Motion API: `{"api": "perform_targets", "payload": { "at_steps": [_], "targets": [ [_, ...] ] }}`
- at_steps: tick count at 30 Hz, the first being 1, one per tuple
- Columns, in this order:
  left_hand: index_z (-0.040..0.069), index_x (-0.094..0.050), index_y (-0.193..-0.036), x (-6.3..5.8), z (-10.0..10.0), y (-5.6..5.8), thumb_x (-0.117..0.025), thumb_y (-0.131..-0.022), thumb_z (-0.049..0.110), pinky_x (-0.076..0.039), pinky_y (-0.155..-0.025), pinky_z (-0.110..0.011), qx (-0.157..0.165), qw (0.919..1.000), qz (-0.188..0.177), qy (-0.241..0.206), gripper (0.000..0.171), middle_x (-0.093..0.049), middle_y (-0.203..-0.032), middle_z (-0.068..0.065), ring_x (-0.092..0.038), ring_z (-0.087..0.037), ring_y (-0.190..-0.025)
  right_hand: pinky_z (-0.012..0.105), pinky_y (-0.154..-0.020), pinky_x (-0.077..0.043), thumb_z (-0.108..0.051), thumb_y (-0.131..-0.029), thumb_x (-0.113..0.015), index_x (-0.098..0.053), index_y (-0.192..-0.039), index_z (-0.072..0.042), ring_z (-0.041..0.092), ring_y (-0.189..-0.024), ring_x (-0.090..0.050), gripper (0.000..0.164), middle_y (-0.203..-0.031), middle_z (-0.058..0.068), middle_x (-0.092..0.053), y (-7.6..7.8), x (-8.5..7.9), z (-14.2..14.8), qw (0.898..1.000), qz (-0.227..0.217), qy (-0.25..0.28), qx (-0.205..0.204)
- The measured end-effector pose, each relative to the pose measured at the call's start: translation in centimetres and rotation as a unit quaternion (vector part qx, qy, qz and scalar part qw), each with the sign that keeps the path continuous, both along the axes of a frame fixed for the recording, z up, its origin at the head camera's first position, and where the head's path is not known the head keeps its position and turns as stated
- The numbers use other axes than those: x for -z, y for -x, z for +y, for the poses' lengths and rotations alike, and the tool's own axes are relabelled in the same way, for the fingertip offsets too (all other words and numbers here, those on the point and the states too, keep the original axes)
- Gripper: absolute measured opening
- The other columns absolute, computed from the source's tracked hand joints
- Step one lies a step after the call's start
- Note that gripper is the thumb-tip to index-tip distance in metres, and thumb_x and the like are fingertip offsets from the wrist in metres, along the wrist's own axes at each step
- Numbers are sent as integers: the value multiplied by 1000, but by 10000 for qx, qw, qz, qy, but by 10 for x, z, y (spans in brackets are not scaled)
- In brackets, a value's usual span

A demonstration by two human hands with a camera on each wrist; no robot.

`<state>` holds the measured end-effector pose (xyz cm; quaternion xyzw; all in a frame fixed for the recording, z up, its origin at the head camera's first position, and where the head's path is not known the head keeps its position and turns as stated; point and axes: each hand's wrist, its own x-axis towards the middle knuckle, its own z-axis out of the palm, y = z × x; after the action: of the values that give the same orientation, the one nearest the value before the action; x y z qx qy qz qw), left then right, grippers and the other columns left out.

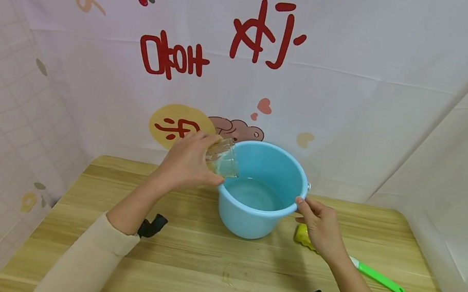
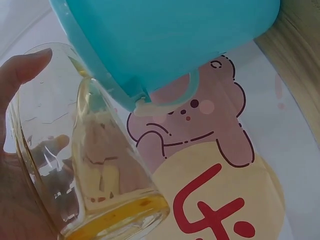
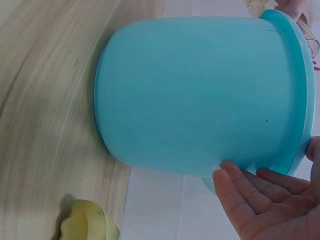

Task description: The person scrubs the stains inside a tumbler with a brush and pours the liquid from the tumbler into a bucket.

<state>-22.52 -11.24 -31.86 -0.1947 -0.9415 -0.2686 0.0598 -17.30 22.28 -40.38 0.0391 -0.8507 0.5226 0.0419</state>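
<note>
My left hand (image 1: 190, 158) grips a clear glass cup (image 1: 223, 158), tilted with its mouth over the left rim of a light blue bucket (image 1: 246, 221). In the left wrist view the cup (image 2: 107, 165) touches or nearly touches the bucket's rim, and a yellowish tint shows at its base. Shallow water (image 1: 253, 194) lies in the bucket, which stands upright on the table. At the bucket's right side, my right hand (image 1: 321, 229) pinches the rim between thumb and fingers. The right wrist view shows those fingers (image 3: 245, 192) against the outer wall under the rim.
A brush with a yellow sponge head (image 1: 303, 236) and a green handle (image 1: 381, 279) lies on the wooden table (image 1: 191, 279), partly behind the right hand. Wet marks (image 1: 235, 274) show in front of the bucket. A printed white curtain (image 1: 362, 111) hangs behind.
</note>
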Motion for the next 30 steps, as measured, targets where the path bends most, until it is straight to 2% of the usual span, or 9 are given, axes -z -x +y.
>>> {"api": "perform_targets", "payload": {
  "at_steps": [3, 10, 15, 30],
  "targets": [
    [8, -54, -151, -1, 0, 0, -91, -72, 38, -47, -102, -58, 13, 10000, 1, 55, 92, -59, -136, -13, -53, -31, -122, 41, -86, -62, -32, -110, -58, -58, -142, 8, 47, -106, -71, 51, -130, 30, -66, 0, -1, 0, 10000, -12, -2, 10],
    [9, -55, -150, -3, 2, 0, -91, -72, 37, -48, -98, -55, 40, 9999, 36, 149, 90, -60, -132, -12, -53, -30, -118, 44, -88, -61, -31, -110, -57, -58, -143, 8, 46, -108, -71, 52, -132, 30, -65, -1, -2, -1, 10000, -50, 20, 0],
    [9, -56, -149, -6, 4, 1, -92, -71, 38, -49, -95, -53, 32, 9995, 91, 311, 90, -60, -129, -12, -53, -31, -117, 39, -86, -62, -31, -110, -57, -57, -143, 9, 47, -108, -70, 51, -132, 30, -65, -1, -2, -1, 10000, -42, 45, -5],
    [10, -57, -148, -10, 8, -1, -91, -70, 34, -47, -100, -57, 21, 9992, 59, 403, 88, -61, -129, -13, -52, -32, -118, 40, -86, -62, -32, -110, -57, -58, -143, 9, 44, -106, -72, 52, -129, 30, -67, 0, 1, 0, 10000, -38, 67, 3]
  ]
}}
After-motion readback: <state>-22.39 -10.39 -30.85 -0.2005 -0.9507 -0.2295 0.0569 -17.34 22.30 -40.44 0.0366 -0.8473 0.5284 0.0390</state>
